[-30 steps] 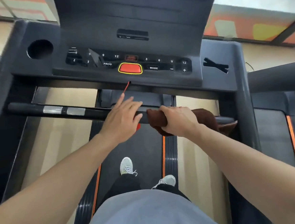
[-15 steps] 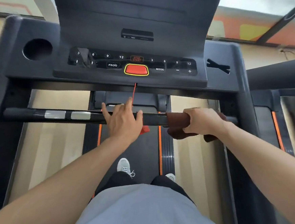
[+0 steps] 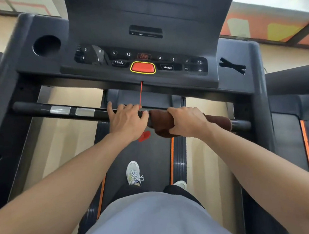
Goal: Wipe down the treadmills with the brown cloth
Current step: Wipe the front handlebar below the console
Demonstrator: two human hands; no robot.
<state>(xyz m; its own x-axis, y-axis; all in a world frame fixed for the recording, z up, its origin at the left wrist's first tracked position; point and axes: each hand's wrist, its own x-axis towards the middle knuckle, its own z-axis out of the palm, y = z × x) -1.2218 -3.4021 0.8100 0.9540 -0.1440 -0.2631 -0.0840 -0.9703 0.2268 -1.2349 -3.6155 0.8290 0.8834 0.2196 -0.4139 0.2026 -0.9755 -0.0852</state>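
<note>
Cloth (image 3: 162, 122), brown, is wrapped round the black handlebar (image 3: 102, 115) w/ my right hand (image 3: 187, 121) curled over it & gripping cloth + bar together; a loose end sticks out at 3 o'clock of that hand, near the bar's right end. My left hand (image 3: 127, 123) lies on the bar just at 9 o'clock of the cloth, fingers fairly straight over the top, thumb touching the cloth's edge, not gripping anything. At 12 o'clock sits the treadmill console (image 3: 109, 68) w/ red stop button (image 3: 142, 67) & thin red safety cord (image 3: 140, 95) hanging down to a red clip (image 3: 144, 136) below my left hand; at 6 o'clock the belt (image 3: 153, 157) w/ my white shoe (image 3: 133, 172).
</note>
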